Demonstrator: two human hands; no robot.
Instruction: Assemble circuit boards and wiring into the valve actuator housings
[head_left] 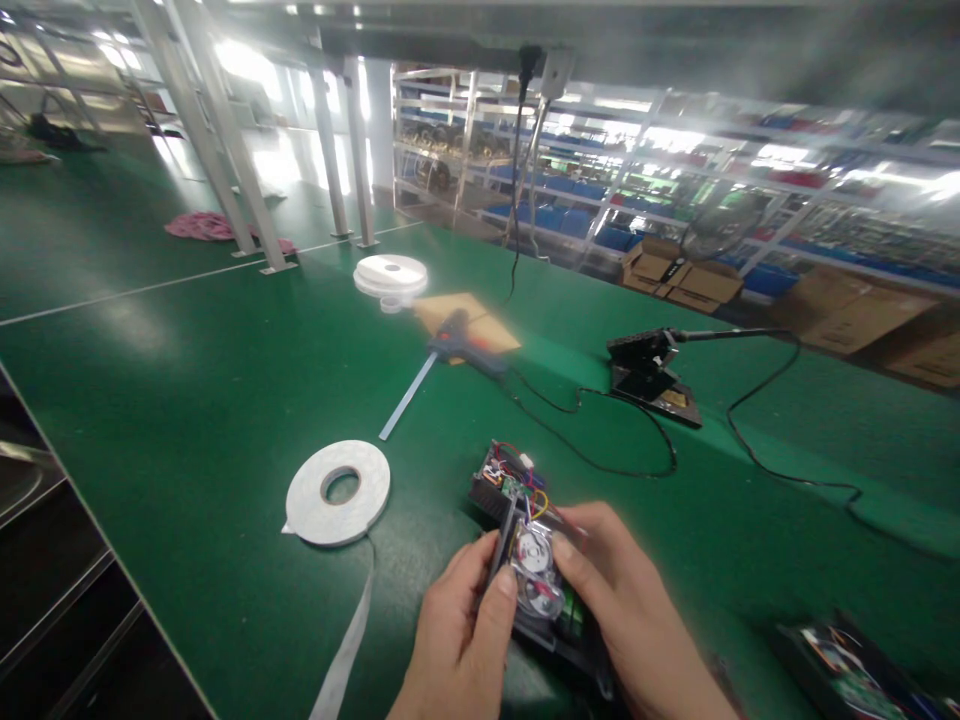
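Lying between both hands, an opened black device (534,560) with exposed wiring is gripped by the left hand (459,622) and the right hand (619,585), fingers curled round its sides, thumbs near the round clear parts. Beyond it sit a hot glue gun (471,352) and a soldering iron stand (651,378), with a black cable (592,468) looping between; a white tape roll (307,490) lies left, a second opened device (847,665) right. Green tabletop (187,430) spreads leftward to its slanting edge.
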